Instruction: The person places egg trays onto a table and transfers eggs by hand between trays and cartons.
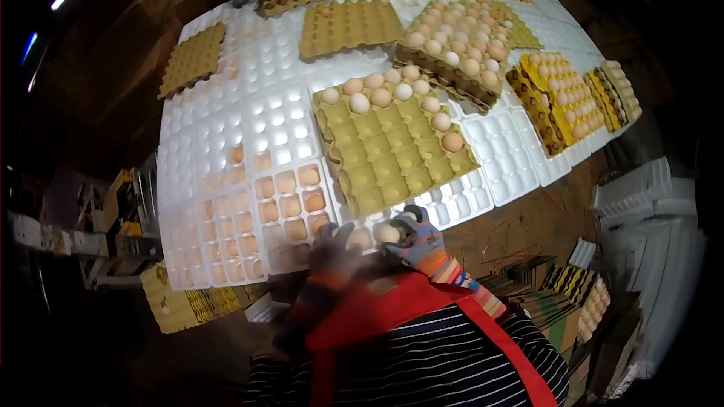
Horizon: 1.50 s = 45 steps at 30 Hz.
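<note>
Our right hand (424,241) half-curled round pale egg (388,234) at white tray's (452,207) near edge, grip unclear. Left hand (332,252) blurred, can't tell closure. We should use light, even fingertip pressure, clear of neighbouring egg (360,240).

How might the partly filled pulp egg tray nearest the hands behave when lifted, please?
The pulp egg tray looks thin-walled, so it is probably light and slightly flexible. Its eggs line the far and right sides, so it may dip there; uncovered, they could roll out if tilted.
</note>
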Motion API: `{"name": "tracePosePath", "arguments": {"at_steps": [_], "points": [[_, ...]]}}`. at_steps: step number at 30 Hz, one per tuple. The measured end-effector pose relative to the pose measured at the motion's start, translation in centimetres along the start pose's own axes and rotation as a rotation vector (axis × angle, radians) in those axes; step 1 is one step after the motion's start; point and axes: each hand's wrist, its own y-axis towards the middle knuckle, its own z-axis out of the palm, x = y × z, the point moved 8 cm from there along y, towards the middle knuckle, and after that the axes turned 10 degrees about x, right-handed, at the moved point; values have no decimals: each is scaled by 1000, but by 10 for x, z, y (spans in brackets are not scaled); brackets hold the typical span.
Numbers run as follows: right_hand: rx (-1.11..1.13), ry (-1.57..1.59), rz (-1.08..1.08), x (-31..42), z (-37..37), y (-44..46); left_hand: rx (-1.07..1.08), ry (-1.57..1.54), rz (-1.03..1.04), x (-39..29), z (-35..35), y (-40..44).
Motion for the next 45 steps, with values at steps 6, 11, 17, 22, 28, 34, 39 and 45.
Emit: {"name": "tracePosePath", "arguments": {"at_steps": [6,11,17,22,28,34,39,45], "points": [[-246,-8,22,-15,-10,-19,-68,-238,247,-21,-7,-5],[-812,462,-120,-59,-39,-28,-23,-320,456,-72,-1,10],[-988,54,-147,-67,-58,-45,56,-254,627,-136,15,27],[-1146,637,-93,-135,-68,-89,204,-54,651,-182,62,55],[-1042,564,26,-181,-78,-114,119,-72,679,-221,67,74],[-1015,538,48,-197,-90,-119,157,48,678,-257,102,102],[-1047,530,80,-206,-92,-117,156,-292,801,-276,159,129],[-971,606,-32,-189,-124,-83,-276,-95,886,-270,41,101]]}}
